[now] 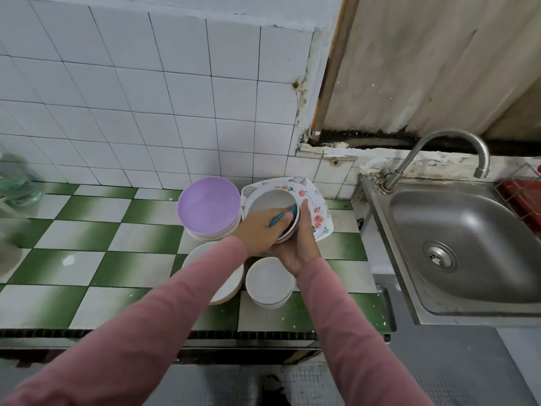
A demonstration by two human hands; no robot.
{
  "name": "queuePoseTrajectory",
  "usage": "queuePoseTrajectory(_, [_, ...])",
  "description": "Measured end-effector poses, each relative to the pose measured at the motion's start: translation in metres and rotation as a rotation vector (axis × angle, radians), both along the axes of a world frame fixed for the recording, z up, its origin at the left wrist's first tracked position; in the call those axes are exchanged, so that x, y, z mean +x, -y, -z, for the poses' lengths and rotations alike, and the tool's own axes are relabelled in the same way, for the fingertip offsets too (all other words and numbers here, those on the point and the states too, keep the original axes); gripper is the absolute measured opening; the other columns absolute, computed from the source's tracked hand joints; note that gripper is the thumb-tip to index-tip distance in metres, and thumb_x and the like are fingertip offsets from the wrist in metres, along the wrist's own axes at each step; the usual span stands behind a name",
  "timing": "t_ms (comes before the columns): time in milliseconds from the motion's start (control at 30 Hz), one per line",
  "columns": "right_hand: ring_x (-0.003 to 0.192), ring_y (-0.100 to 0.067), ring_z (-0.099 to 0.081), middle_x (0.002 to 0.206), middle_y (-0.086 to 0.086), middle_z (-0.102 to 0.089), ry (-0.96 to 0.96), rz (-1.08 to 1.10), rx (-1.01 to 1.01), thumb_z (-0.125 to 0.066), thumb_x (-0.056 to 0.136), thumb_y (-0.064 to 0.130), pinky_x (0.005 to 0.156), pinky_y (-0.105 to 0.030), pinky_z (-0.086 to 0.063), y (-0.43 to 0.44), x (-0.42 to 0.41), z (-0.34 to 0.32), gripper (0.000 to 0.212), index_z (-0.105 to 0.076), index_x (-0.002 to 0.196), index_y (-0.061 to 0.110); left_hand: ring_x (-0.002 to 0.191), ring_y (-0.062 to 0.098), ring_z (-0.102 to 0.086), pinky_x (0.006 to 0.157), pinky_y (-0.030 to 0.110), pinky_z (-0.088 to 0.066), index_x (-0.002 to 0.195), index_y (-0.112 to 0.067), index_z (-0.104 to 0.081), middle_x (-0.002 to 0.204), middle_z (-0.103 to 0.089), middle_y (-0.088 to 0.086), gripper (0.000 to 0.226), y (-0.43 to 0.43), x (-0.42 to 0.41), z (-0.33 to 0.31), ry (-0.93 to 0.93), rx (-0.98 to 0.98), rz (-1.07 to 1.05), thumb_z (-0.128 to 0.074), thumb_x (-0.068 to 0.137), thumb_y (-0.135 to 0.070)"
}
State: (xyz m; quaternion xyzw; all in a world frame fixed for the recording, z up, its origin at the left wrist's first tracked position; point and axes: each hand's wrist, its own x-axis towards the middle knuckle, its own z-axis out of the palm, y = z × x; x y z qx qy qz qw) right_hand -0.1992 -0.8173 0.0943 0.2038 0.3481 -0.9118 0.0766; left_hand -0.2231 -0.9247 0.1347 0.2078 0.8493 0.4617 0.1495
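Note:
A white bowl with a dark outer rim [270,205] is held tilted above the green-and-white tiled counter [96,230]. My right hand [301,244] cups its underside and right edge, fingers up along the rim. My left hand [259,230] reaches into the bowl and grips a small teal cloth or sponge [282,218] against the inner wall. Behind the bowl stands a square floral plate [317,206]. A stack topped by a purple plate [209,205] sits to the left.
Two stacks of white bowls [269,281] and plates [216,276] sit near my forearms. A steel sink [465,250] with a curved tap [445,150] lies to the right, a red rack [524,194] at its far edge. A blurred green bag [17,180] rests at the far left.

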Motion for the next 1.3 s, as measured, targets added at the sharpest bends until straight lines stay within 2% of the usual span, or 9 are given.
queuePoseTrajectory(100, [0.088,-0.024,-0.074,0.098,-0.008,-0.077,-0.006,-0.019,0.077,-0.040,0.096,0.065,0.090,-0.051,-0.053,-0.002,-0.009,-0.006,0.055,-0.065,0.113,0.019,0.102,0.010,-0.065,0.100,0.028,-0.048,0.119,-0.018,-0.067,0.111,-0.070,-0.002,0.028,-0.005,0.002,-0.008,0.286,0.366,-0.152,-0.046,0.103,-0.030])
queuePoseTrajectory(200, [0.085,-0.023,-0.073,0.095,-0.008,-0.076,-0.030,-0.037,0.125,-0.040,0.098,0.061,0.091,-0.048,-0.052,-0.007,-0.017,-0.014,0.051,-0.065,0.110,0.018,0.083,-0.001,-0.065,0.089,0.018,-0.050,0.112,-0.015,-0.068,0.097,-0.070,-0.003,0.025,-0.009,0.002,-0.011,0.292,0.471,-0.242,-0.049,0.103,-0.028])
queuePoseTrajectory(367, [0.098,-0.029,-0.070,0.108,-0.015,-0.073,-0.016,-0.026,0.106,-0.040,0.096,0.064,0.086,-0.045,-0.058,-0.015,-0.019,-0.007,0.062,-0.060,0.128,0.014,0.091,0.014,-0.065,0.081,0.025,-0.048,0.103,-0.018,-0.073,0.096,-0.072,0.000,0.027,0.005,-0.015,-0.014,0.000,-0.053,0.095,-0.049,0.101,-0.030])
queuePoseTrajectory(467, [0.104,-0.032,-0.067,0.117,-0.018,-0.070,-0.022,0.011,0.031,-0.043,0.095,0.064,0.103,-0.053,-0.048,-0.015,-0.020,-0.004,0.062,-0.060,0.129,0.015,0.108,0.023,-0.060,0.091,0.033,-0.047,0.119,-0.024,-0.069,0.119,-0.068,0.000,0.032,0.006,-0.021,-0.009,-0.310,-0.412,0.242,-0.045,0.102,-0.035])
queuePoseTrajectory(667, [0.110,-0.032,-0.064,0.124,-0.016,-0.068,-0.031,-0.020,0.005,-0.045,0.096,0.061,0.103,-0.056,-0.047,-0.016,-0.017,0.004,0.057,-0.062,0.127,0.018,0.110,0.039,-0.051,0.088,0.050,-0.051,0.126,-0.013,-0.066,0.123,-0.053,0.017,0.045,0.018,-0.033,0.012,-0.629,-0.575,0.164,-0.039,0.098,-0.036])
queuePoseTrajectory(800, [0.103,-0.029,-0.068,0.113,-0.013,-0.072,-0.007,-0.028,0.077,-0.046,0.095,0.062,0.099,-0.053,-0.051,-0.010,-0.018,0.003,0.055,-0.065,0.120,0.017,0.108,0.032,-0.055,0.088,0.041,-0.048,0.132,-0.018,-0.059,0.119,-0.057,0.009,0.037,0.009,-0.019,0.005,-0.471,-0.681,0.151,-0.040,0.104,-0.032])
queuePoseTrajectory(933, [0.106,-0.029,-0.070,0.118,-0.013,-0.072,0.006,-0.058,0.238,-0.051,0.094,0.062,0.082,-0.048,-0.059,-0.003,-0.017,0.008,0.058,-0.061,0.132,0.019,0.090,0.031,-0.059,0.072,0.032,-0.042,0.108,-0.009,-0.070,0.099,-0.067,0.014,0.033,-0.003,0.003,0.001,-0.231,-0.378,-0.122,-0.044,0.101,-0.029])
queuePoseTrajectory(1167, [0.113,-0.034,-0.066,0.124,-0.014,-0.069,0.017,-0.029,0.127,-0.057,0.091,0.059,0.094,-0.055,-0.054,-0.004,-0.007,0.010,0.061,-0.057,0.136,0.018,0.097,0.031,-0.067,0.091,0.046,-0.055,0.092,-0.011,-0.066,0.101,-0.069,0.014,0.023,-0.024,0.005,-0.009,0.612,0.620,-0.702,-0.067,0.090,-0.033])
queuePoseTrajectory(1300, [0.108,-0.033,-0.067,0.120,-0.016,-0.070,0.006,-0.044,0.011,-0.046,0.093,0.065,0.082,-0.050,-0.057,-0.007,-0.003,0.009,0.065,-0.057,0.135,0.017,0.081,0.020,-0.063,0.073,0.031,-0.054,0.092,-0.012,-0.063,0.093,-0.065,0.008,0.012,-0.025,0.004,-0.013,0.642,0.837,-0.818,-0.069,0.087,-0.021])
